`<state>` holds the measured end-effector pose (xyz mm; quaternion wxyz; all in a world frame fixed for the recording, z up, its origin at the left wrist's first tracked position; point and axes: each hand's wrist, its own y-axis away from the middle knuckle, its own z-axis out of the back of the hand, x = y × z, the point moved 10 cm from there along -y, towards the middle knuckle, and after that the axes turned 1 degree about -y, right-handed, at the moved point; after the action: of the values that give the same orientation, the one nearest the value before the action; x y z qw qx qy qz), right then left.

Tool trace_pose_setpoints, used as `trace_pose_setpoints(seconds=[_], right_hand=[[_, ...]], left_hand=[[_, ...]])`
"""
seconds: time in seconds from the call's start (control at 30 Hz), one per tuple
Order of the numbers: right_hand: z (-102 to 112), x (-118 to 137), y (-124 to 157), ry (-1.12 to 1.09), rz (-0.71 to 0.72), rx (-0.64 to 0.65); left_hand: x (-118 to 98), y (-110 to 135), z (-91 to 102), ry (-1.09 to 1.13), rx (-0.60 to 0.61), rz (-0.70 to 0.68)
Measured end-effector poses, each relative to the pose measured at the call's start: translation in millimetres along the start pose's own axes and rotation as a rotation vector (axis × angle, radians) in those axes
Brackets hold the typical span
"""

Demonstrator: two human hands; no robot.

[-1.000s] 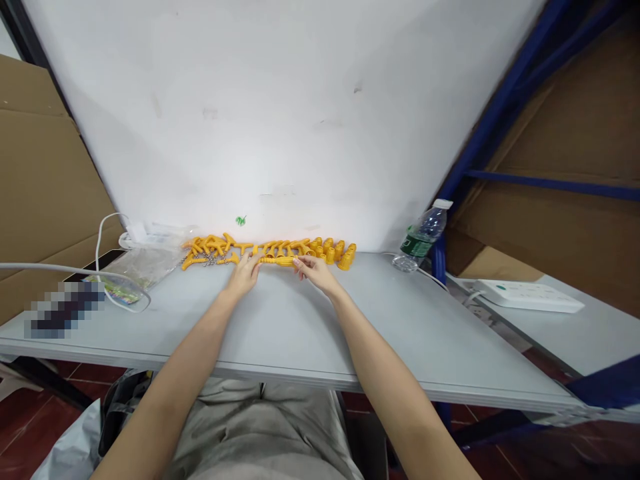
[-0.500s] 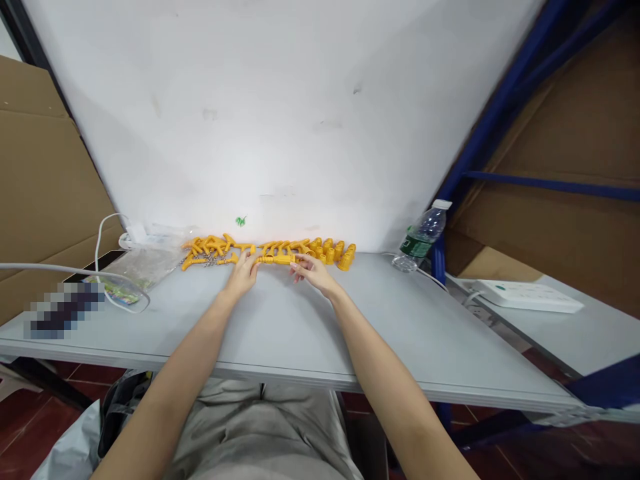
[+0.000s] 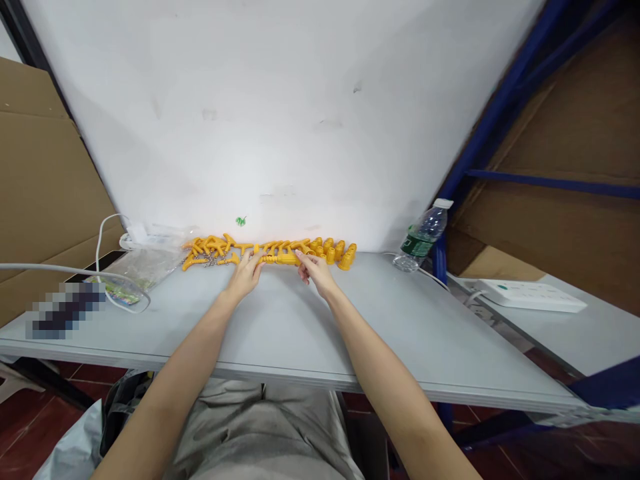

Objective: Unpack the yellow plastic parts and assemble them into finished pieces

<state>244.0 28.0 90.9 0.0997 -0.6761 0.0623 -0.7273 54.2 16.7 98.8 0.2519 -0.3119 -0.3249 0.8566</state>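
Between my hands, just above the grey table, lies a long yellow plastic piece (image 3: 283, 259), roughly level, with a ringed narrow part to the left and a thicker part to the right. My left hand (image 3: 247, 270) is closed on its left end. The fingers of my right hand (image 3: 315, 269) pinch its right end, and the fingertips hide that end. Behind my left hand is a heap of yellow branched pieces (image 3: 215, 245) with small metal chains among them. Past my right hand several yellow cup-shaped pieces (image 3: 345, 259) stand in rows.
A clear plastic bottle (image 3: 425, 237) with a green label leans by the blue frame at the right. To the left lie a clear plastic bag (image 3: 150, 263) and a white cable (image 3: 97, 257). A white power strip (image 3: 530, 295) rests on the right-hand shelf. A white panel (image 3: 310, 120) rises behind the table.
My right hand has shifted slightly right and its fingers have closed further over the piece's right end. Both hands and the yellow piece have moved a little to the right.
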Motion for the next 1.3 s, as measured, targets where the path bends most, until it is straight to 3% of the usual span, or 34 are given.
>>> trace_pose_setpoints(seconds=[0.23, 0.57, 1.3], right_hand=[[-3.2, -16.6, -6.4, 0.072, -0.072, 0.038], [0.5, -7.1, -12.2, 0.074, 0.133, 0.13], [0.7, -13.5, -12.7, 0.037, 0.125, 0.102]], left_hand=[[5.7, 0.0, -3.3, 0.045, 0.015, 0.062], [10.6, -0.6, -0.7, 0.001, -0.039, 0.067], [9.4, 0.1, 6.7, 0.024, -0.123, 0.064]])
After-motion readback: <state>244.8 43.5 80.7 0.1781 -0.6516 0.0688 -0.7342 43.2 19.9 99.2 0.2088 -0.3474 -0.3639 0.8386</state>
